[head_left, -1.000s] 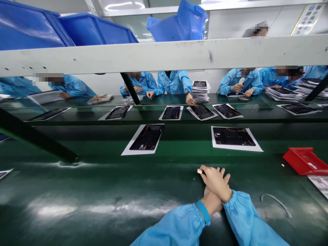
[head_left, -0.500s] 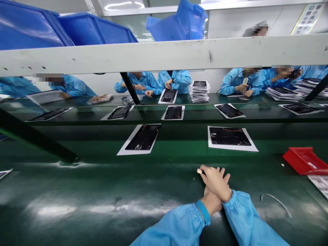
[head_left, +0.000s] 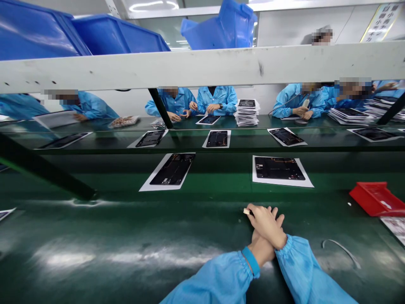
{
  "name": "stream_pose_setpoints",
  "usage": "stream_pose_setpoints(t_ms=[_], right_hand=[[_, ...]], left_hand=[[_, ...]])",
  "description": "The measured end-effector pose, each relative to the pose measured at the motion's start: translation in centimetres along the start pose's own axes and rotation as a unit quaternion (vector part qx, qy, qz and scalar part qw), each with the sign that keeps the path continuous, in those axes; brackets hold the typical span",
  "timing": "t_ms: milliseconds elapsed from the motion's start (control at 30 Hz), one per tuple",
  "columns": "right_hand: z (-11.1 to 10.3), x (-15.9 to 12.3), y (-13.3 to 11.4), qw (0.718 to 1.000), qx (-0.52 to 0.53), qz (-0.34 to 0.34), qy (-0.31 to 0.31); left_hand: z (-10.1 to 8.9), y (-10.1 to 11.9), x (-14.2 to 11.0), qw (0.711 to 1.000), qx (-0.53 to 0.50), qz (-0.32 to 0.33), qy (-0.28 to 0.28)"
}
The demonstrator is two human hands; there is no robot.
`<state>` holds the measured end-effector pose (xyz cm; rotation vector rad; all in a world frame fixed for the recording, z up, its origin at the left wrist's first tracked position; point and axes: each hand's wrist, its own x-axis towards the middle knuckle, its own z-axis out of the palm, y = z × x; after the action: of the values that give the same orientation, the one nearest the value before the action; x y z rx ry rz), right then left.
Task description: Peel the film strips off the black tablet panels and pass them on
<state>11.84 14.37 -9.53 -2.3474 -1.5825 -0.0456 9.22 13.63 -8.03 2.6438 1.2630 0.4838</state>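
Observation:
My wrists are crossed above the green work surface. On top lies my right hand (head_left: 265, 221), its fingers closed around a small cream-coloured block with a dark part (head_left: 247, 211). What the block is cannot be made out. Underneath, my left hand (head_left: 279, 218) points away to the right, with its fingertips spread and its palm mostly hidden; nothing shows in it. A blue band (head_left: 251, 261) circles the left wrist. Beyond my hands, an opened tablet housing (head_left: 280, 168) lies on a white sheet, and another opened tablet housing (head_left: 174, 169) rests on its sheet farther left.
A red bin (head_left: 378, 198) stands at the right, with a pale strip (head_left: 341, 251) nearer me. A white beam (head_left: 202, 67) spans overhead, carrying blue crates (head_left: 218, 31). A dark slanted post (head_left: 57, 173) stands left. Co-workers in blue sit opposite, near a stack of sheets (head_left: 247, 113).
The tablets on the near belt have shifted left; those on the belt behind have shifted slightly right. Co-workers' hands opposite have moved. My own hands stay where they were.

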Motion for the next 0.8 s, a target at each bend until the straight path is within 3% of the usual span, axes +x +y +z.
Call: stream_pose_setpoints(t_ms=[300,400,600,800], right_hand=[[-0.2,0.0,0.1,1.000,0.011,-0.012,0.002],[-0.4,0.1,0.1,1.000,0.003,-0.013,0.007],[-1.3,0.1,-0.2,0.999,-0.008,-0.009,-0.041],[-1.8,0.2,-0.4,0.998,-0.023,0.001,-0.063]], left_hand=[[1.1,-0.3,-0.1,0.997,0.056,0.022,0.045],[1.5,-0.5,0.0,0.997,0.060,0.027,0.043],[0.9,-0.3,0.0,0.997,0.060,0.037,0.036],[0.3,-0.3,-0.1,0.999,0.035,0.029,-0.012]])
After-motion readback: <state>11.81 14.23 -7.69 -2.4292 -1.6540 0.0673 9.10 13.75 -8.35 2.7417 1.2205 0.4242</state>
